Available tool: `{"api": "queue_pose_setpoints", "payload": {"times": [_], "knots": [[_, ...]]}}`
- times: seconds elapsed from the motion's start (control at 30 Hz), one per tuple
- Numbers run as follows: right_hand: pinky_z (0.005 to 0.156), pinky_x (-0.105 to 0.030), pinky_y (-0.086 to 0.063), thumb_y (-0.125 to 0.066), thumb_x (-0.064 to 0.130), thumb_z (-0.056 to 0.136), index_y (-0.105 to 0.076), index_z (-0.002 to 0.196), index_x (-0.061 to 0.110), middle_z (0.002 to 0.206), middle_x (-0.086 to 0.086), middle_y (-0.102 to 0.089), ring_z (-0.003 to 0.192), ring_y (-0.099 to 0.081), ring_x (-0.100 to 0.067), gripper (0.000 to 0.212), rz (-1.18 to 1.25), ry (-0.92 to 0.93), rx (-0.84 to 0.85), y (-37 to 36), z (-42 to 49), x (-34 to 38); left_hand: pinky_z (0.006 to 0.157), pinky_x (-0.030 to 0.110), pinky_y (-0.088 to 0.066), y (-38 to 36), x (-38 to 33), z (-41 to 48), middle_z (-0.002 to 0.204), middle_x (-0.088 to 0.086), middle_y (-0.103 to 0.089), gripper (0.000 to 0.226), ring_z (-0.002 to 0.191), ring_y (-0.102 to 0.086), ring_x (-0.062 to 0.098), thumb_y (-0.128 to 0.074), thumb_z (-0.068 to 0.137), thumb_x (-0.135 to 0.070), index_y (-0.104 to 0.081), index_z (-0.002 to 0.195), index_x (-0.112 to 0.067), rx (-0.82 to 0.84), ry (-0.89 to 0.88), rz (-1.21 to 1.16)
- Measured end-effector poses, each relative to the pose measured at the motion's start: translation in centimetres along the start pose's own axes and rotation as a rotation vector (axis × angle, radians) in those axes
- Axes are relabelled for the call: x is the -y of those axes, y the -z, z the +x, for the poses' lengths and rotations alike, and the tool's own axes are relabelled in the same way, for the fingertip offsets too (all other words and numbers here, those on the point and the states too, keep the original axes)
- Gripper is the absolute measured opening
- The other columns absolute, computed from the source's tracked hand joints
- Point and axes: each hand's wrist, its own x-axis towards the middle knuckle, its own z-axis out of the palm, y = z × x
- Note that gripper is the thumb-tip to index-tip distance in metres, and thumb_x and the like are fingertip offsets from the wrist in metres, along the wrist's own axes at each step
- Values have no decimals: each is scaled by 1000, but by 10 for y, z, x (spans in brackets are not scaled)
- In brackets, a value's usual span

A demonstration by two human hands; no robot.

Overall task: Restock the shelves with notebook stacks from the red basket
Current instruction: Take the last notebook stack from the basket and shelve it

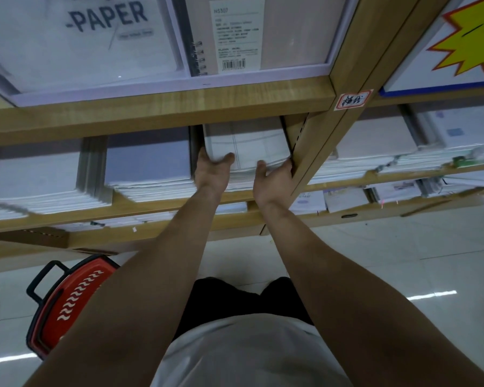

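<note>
Gripping the notebook stack (249, 143) from both sides: left hand (211, 171) curls round its left edge with the thumb on top, and right hand (273, 178) does the same on the right edge. The stack sits at the right end of the middle shelf (235, 197), just beside the wooden post (316, 152). Purple notebooks (148, 160) lie just left of it. The red basket (67, 305) is on the floor (389, 261), near left.

- The left hand (211, 171) grips the notebook stack (249, 146) by its left edge, thumb on top, near 12 o'clock.
- The right hand (273, 177) grips its right edge, beside the shelf upright (313, 152).
- The red basket (67, 305) sits on the floor (375, 261) at 8 o'clock.
</note>
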Motion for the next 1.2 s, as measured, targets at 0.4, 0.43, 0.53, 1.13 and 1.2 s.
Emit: {"api": "queue_pose_setpoints", "payload": {"times": [0.4, 0.43, 0.53, 1.13, 1.2], "knots": [[96, -33, -46, -62, 35, 95, -53, 141, 15, 140, -4, -56, 126, -52, -25, 51, -332, 403, 192, 59, -19, 5, 100, 38, -47, 29, 19, -34, 132, -5, -64, 66, 117, -60, 23, -62, 86, -58, -48, 143, -28, 193, -43, 130], [102, -35, -44, -62, 37, 95, -52, 143, 17, 143, -3, -53, 130, -48, -25, 53, -411, 485, 226, 59, -15, 8, 100, 43, -49, 30, 24, -37, 134, -4, -63, 69, 118, -60, 25, -61, 84, -61, -47, 143, -29, 198, -39, 164], [115, -40, -32, -59, 46, 94, -41, 152, 20, 157, 0, -38, 143, -32, -27, 65, -640, 653, 363, 52, 2, 21, 98, 45, -52, 33, 38, -49, 136, -4, -61, 67, 120, -60, 24, -63, 85, -53, -45, 145, -30, 212, -39, 167], [116, -47, -24, -36, 66, 99, -19, 160, 41, 167, 10, -20, 149, -22, -25, 68, -939, 1047, 336, 4, 46, 4, 98, 26, -40, -13, 90, -34, 141, 11, -59, 63, 128, -56, 27, -50, 102, -43, -36, 154, -11, -138, -212, 168], [114, -47, -25, -36, 66, 99, -19, 159, 42, 167, 10, -22, 149, -23, -25, 67, -948, 1059, 310, 4, 44, 3, 99, 31, -47, -15, 92, -32, 131, 11, -66, 55, 118, -63, 28, -46, 103, -42, -43, 151, -15, -193, -199, 144]]}}
